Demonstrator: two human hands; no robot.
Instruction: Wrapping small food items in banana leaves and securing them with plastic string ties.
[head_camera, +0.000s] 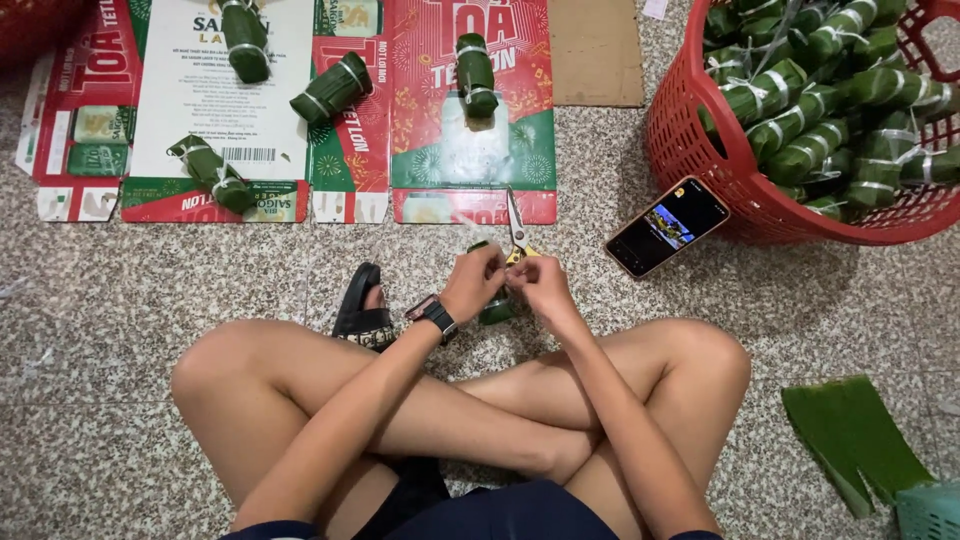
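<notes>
I sit cross-legged on a speckled floor. My left hand (472, 282), with a dark watch on its wrist, and my right hand (538, 283) meet in front of my knees around a small green leaf-wrapped roll (496, 311). Both hands grip it; most of the roll is hidden by the fingers. Scissors (517, 228) with yellow handles lie on the floor just beyond my hands. Several finished leaf-wrapped rolls (334, 88) tied with white string rest on a flattened printed carton (430, 150) further out.
A red plastic basket (700, 160) full of tied green rolls stands at the upper right. A lit phone (667, 226) lies beside it. A black sandal (362, 305) is by my left knee. Cut green leaf pieces (852, 440) and a teal basket corner (930, 510) lie at the lower right.
</notes>
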